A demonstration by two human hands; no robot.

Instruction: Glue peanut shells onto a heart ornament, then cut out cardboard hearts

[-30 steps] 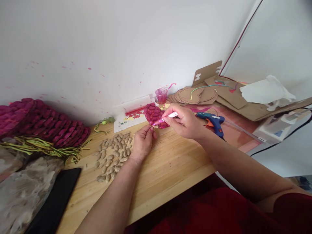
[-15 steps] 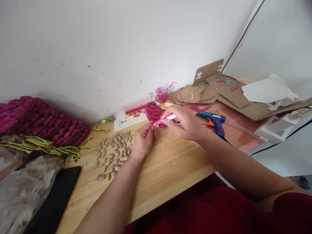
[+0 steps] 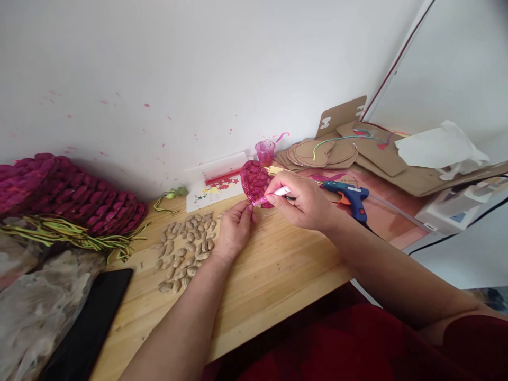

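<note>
At the table [image 3: 270, 275], your left hand [image 3: 235, 227] pinches the magenta piece [image 3: 254, 180] toward one o'clock, your right hand [image 3: 304, 200] a slim tool [image 3: 282, 191].

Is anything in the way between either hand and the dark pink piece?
Nothing visible: the left hand grips the pink piece at its lower edge; the right hand holds a white-ended tool at that edge.

The right hand [image 3: 300, 201] partly hides the magenta piece [image 3: 253, 181].
</note>
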